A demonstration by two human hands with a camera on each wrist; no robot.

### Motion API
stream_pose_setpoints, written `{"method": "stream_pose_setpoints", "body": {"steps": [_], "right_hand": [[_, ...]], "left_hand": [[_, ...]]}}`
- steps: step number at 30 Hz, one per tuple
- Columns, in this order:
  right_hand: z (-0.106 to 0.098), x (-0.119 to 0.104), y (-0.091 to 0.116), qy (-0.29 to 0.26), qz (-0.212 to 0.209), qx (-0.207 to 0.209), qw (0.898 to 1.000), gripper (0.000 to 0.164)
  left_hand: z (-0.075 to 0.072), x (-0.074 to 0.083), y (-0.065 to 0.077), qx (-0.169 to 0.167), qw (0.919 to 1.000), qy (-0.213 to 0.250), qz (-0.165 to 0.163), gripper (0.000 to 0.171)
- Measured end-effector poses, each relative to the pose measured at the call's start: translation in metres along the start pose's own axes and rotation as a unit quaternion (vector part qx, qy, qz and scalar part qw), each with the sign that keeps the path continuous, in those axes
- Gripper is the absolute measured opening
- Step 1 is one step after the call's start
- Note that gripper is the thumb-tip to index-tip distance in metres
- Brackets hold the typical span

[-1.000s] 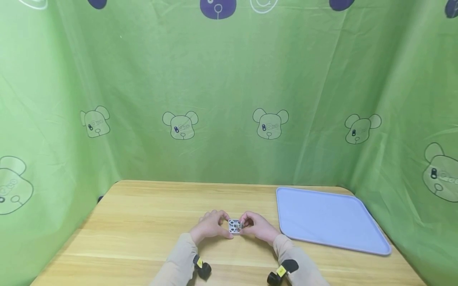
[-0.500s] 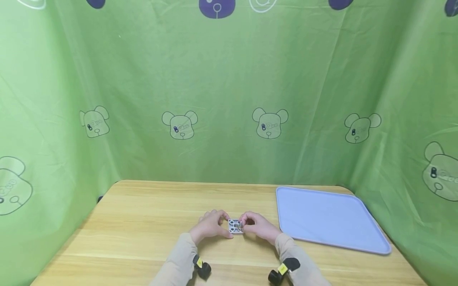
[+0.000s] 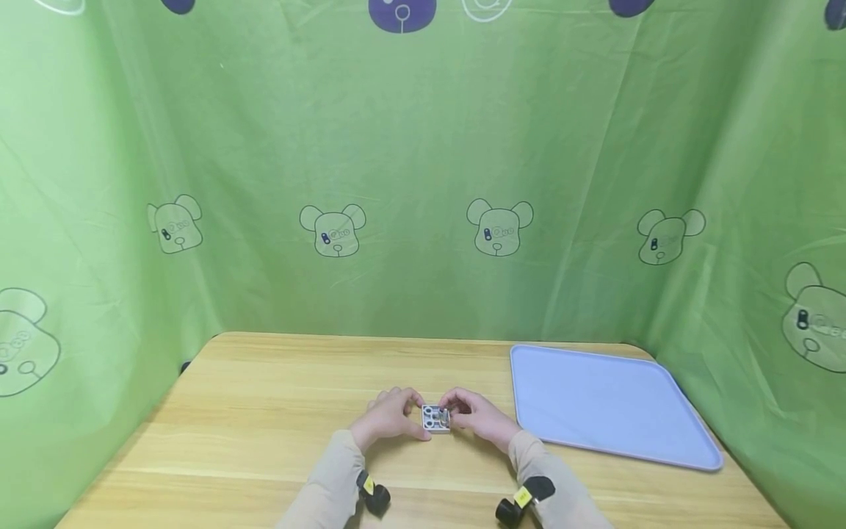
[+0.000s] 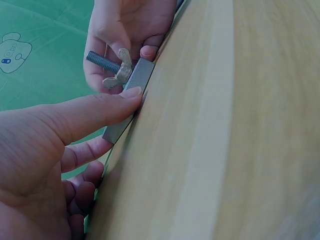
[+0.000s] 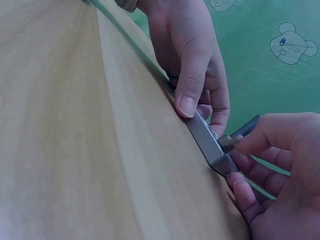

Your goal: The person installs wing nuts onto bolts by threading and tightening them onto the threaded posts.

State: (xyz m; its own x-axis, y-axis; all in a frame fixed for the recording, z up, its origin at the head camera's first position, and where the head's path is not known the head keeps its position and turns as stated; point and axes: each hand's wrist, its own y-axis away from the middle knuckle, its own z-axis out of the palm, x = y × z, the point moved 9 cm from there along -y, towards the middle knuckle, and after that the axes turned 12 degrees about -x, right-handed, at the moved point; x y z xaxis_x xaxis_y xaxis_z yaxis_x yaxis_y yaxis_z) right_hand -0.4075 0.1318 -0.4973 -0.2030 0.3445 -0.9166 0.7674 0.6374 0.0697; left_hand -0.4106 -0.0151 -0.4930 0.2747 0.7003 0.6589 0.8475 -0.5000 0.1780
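Note:
A small square grey metal plate with round holes [image 3: 435, 430] lies on the table between both hands. My left hand [image 3: 388, 417] grips its left side, with the thumb along the near edge and a finger at the far edge. From the plate's right part rises a threaded bolt [image 4: 102, 61] carrying a wing nut [image 4: 121, 72]. My right hand [image 3: 482, 420] has its fingers curled in at the wing nut; one digit overlaps a wing in the right wrist view. Another fingertip [image 5: 242, 190] sits at the plate's corner.
To the right on the wooden table [image 3: 264, 441] lies a pale blue tray [image 3: 608, 404] with a low rim. A green curtain printed with bear heads [image 3: 423, 294] hangs behind and along both sides. Each sleeve carries a black wrist camera, the left one [image 3: 377, 499] and the right one [image 3: 509, 512].
My right fingers close over the bolt half a second ago, then draw back a little to the right, so more of the bolt and wing nut shows. The left hand and plate stay put.

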Motion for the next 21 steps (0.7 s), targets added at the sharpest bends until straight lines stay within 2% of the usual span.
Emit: {"method": "stream_pose_setpoints", "body": {"steps": [4,13,21], "right_hand": [[0.0009,-0.0020,0.0002,0.013,-0.009,-0.003,1.000,0.038],[0.0012,-0.0023,-0.0026,0.043,-0.019,0.016,0.999,0.018],[0.0000,-0.0038,-0.0026,0.051,-0.010,0.038,0.998,0.020]], "left_hand": [[-0.0001,0.0002,0.0001,-0.002,1.0000,0.001,0.000,0.051],[0.0000,0.0002,0.0003,-0.002,1.0000,0.002,0.000,0.051],[0.0004,-0.0009,-0.0007,-0.002,1.0000,-0.001,-0.001,0.052]]}}
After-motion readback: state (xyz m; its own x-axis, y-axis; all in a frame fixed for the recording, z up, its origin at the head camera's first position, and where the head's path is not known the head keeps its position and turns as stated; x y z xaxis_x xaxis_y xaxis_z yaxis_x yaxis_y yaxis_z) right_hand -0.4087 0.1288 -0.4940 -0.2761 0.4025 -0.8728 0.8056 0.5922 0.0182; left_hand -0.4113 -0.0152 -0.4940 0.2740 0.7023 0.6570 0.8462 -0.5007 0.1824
